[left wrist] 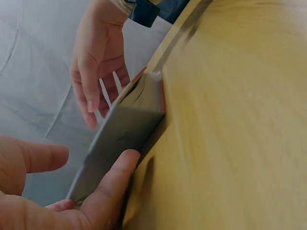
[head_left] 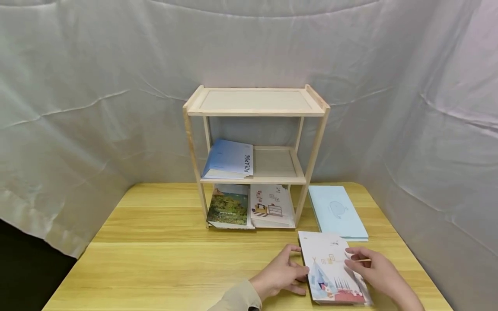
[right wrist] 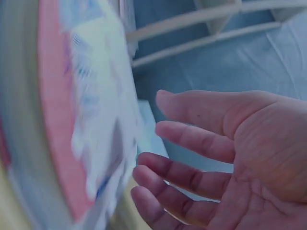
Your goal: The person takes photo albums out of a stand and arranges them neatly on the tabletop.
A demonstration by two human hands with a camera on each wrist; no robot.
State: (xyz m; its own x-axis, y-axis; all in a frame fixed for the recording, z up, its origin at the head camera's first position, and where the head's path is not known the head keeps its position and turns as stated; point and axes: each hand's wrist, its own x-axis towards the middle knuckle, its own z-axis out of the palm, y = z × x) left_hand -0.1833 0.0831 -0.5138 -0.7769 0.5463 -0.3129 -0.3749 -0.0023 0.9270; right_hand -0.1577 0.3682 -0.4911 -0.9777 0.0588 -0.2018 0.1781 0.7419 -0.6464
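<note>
A thick book [head_left: 330,270] with a white cover, a drawn blue tent and a red patch lies on the table at the front right. My left hand [head_left: 282,272] is at its left side. In the left wrist view, one extended finger [left wrist: 112,184] touches the book's grey spine [left wrist: 127,127], while the thumb [left wrist: 45,158] stands apart from it. My right hand [head_left: 371,270] is by the book's right edge with fingers loosely bent. Seen in the right wrist view, the right palm [right wrist: 268,148] faces the book's cover [right wrist: 103,91] and holds nothing.
A pale wooden shelf [head_left: 256,113] stands at the back. A blue "POLAROID" book [head_left: 229,157] lies on its middle tier. Below are a green landscape book [head_left: 229,207] and a white illustrated book [head_left: 271,205]. A light blue book [head_left: 336,211] lies right of the shelf. Grey cloth [head_left: 249,47] surrounds the table.
</note>
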